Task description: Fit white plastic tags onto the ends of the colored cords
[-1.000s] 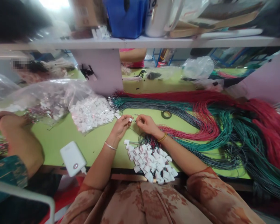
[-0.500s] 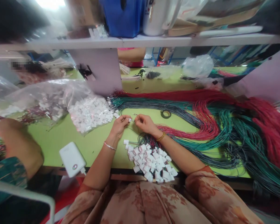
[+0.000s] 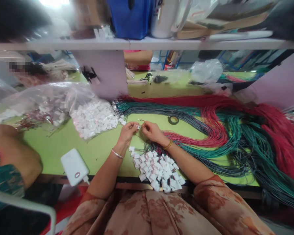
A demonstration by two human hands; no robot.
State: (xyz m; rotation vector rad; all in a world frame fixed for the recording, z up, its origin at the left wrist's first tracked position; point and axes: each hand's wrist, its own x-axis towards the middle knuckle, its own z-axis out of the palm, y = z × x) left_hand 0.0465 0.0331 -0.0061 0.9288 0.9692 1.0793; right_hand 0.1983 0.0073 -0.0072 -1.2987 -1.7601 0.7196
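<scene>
My left hand (image 3: pixel 127 132) pinches a small white connector housing (image 3: pixel 138 126) over the green table. Close beside it, my right hand (image 3: pixel 152 131) has its fingers closed on thin wires (image 3: pixel 142 120), whose ends stick out above the fingertips. The two hands' fingertips nearly meet, and the exact fit of wire and housing is too small to make out. Below my hands lies a pile of white connectors (image 3: pixel 156 168) with wires attached. A clear bag of loose white housings (image 3: pixel 93 119) is left of my left hand.
Long bundles of red wires (image 3: pixel 218 130), green wires (image 3: pixel 237 140) and dark wires (image 3: pixel 188 120) cover the right side. A tape roll (image 3: pixel 173 120) lies behind my right hand. A white power bank (image 3: pixel 74 166) sits front left. Another person's arm (image 3: pixel 14 150) rests at far left. A shelf (image 3: pixel 137 44) crosses above.
My two hands stay close together, with the left fingertips shifted slightly right around the housing. The whole view has shifted a little; the other person's arm at left has moved slightly outward.
</scene>
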